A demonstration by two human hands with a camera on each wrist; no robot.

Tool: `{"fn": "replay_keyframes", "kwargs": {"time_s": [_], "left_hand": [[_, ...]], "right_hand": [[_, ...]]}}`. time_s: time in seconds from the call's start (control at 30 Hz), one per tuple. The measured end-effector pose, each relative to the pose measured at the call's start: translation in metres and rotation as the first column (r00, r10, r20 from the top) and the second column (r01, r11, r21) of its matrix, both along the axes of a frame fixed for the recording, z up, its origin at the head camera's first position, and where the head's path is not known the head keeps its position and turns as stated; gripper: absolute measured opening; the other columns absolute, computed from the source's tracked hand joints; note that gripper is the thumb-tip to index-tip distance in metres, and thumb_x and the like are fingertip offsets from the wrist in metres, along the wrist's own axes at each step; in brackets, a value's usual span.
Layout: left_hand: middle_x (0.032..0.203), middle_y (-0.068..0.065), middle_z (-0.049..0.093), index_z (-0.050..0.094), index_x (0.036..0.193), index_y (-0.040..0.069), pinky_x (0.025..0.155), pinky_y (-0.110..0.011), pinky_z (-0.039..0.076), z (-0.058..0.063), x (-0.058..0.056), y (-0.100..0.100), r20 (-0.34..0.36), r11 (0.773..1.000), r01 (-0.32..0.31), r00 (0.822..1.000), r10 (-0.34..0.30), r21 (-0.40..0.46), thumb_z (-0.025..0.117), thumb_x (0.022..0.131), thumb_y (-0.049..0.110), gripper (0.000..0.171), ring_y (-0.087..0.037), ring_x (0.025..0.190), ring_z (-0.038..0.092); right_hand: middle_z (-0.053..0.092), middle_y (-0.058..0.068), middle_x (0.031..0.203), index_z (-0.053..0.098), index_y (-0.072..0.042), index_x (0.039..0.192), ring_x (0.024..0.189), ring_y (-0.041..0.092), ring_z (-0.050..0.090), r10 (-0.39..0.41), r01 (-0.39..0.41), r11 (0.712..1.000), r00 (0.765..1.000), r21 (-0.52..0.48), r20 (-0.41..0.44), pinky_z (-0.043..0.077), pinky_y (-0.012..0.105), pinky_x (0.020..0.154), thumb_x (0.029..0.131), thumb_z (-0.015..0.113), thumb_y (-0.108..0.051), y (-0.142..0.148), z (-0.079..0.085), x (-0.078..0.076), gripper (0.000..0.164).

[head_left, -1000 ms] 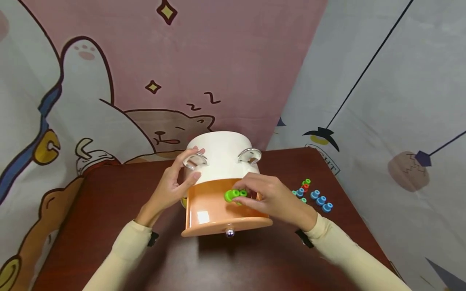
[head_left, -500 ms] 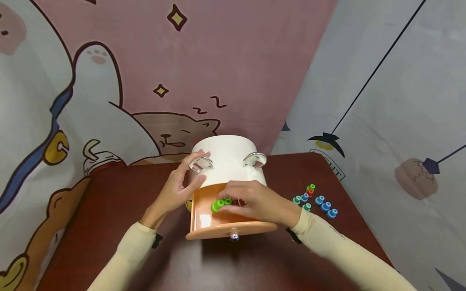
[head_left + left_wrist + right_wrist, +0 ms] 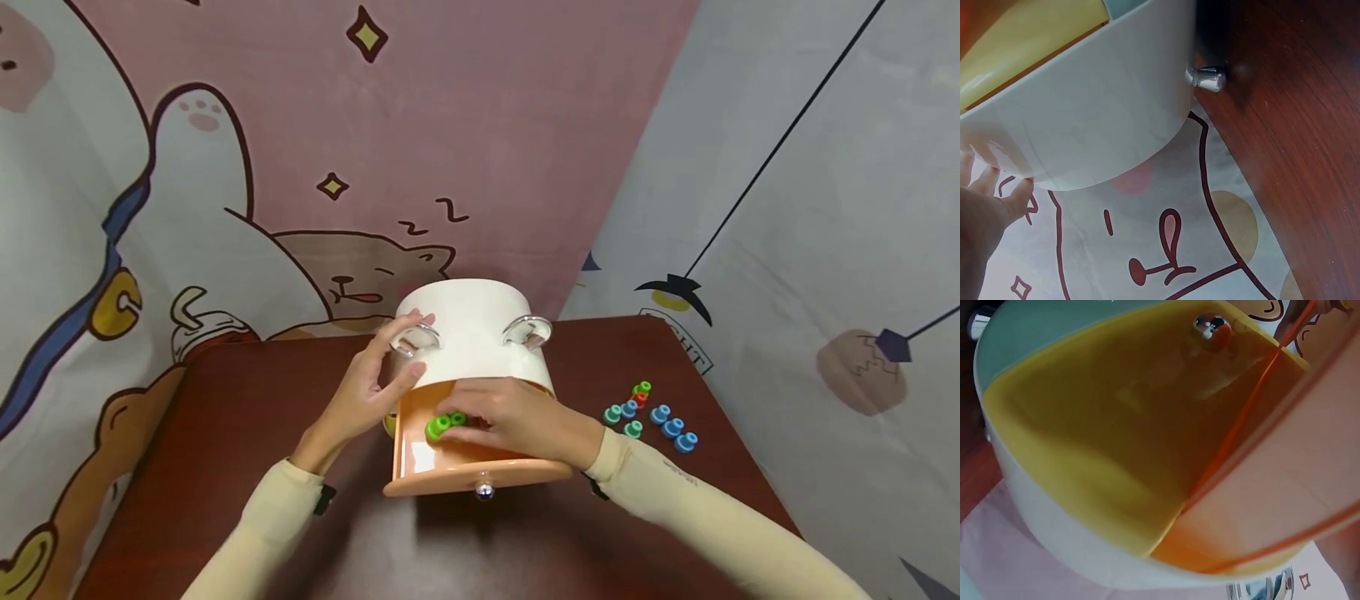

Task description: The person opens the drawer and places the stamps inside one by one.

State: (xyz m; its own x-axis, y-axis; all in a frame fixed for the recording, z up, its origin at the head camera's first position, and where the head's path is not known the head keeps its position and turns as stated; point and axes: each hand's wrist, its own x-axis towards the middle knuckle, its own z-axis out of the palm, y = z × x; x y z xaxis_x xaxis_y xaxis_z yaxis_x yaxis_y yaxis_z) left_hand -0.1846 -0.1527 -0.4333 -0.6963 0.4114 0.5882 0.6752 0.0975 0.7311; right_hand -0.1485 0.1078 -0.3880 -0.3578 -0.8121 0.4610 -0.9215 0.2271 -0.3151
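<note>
A round white drawer box (image 3: 472,333) with silver loop handles stands on the table, its orange drawer (image 3: 480,477) pulled out toward me. My left hand (image 3: 367,392) rests spread on the box's left side, thumb and fingers on either side of one loop handle (image 3: 415,339). In the left wrist view, its fingertips (image 3: 1021,190) touch the white wall. Inside the drawer, my right hand (image 3: 510,417) pinches bright green pegs (image 3: 438,427) with round knobs; its fingers partly cover them. The right wrist view shows a yellow compartment (image 3: 1104,425) of the box but not the held pegs.
To the right of the box, blue pegs (image 3: 672,427), teal pegs (image 3: 632,429), a red peg (image 3: 640,399) and a green peg (image 3: 642,387) stand on the brown table (image 3: 262,417). A cartoon-printed cloth (image 3: 487,142) hangs behind the table.
My right hand has moved left and down into the orange drawer with the green pegs. The left hand keeps its place on the box. The head view has shifted slightly.
</note>
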Motion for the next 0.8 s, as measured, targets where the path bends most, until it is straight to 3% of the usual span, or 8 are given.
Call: {"fn": "replay_keyframes", "kwargs": {"time_s": [0.2, 0.47, 0.8], "left_hand": [[0.157, -0.024, 0.056, 0.044, 0.155, -0.005, 0.129, -0.041, 0.024, 0.021, 0.013, 0.005, -0.002, 1.000, 0.001, 1.000, -0.001, 0.009, 0.065, 0.097, -0.012, 0.063, -0.036, 0.155, 0.041], [0.161, -0.009, 0.057, 0.044, 0.161, 0.007, 0.129, -0.044, 0.024, 0.001, 0.000, 0.002, -0.008, 1.000, -0.004, 1.000, 0.004, -0.005, 0.067, 0.099, -0.007, 0.068, -0.031, 0.157, 0.038], [0.160, -0.009, 0.057, 0.043, 0.161, 0.006, 0.128, -0.044, 0.026, -0.002, -0.002, 0.001, -0.024, 1.000, 0.002, 1.000, -0.002, -0.002, 0.067, 0.101, -0.004, 0.065, -0.030, 0.148, 0.050]], "right_hand": [[0.071, -0.008, 0.101, 0.078, -0.012, 0.113, 0.093, 0.004, 0.063, 0.026, -0.026, 1.000, 0.998, 0.014, -0.060, 0.050, 0.013, 0.087, 0.097, 0.087, -0.019, -0.007, -0.006, -0.004, 0.019], [0.073, -0.007, 0.105, 0.077, -0.012, 0.115, 0.095, 0.004, 0.064, 0.021, -0.020, 1.000, 0.996, 0.015, -0.088, 0.051, 0.014, 0.089, 0.096, 0.087, -0.020, -0.005, -0.010, -0.005, 0.023], [0.073, -0.006, 0.105, 0.077, -0.012, 0.117, 0.095, 0.005, 0.064, 0.011, -0.011, 1.000, 1.000, 0.029, -0.026, 0.051, 0.016, 0.089, 0.096, 0.087, -0.017, 0.003, -0.010, -0.003, 0.024]]}}
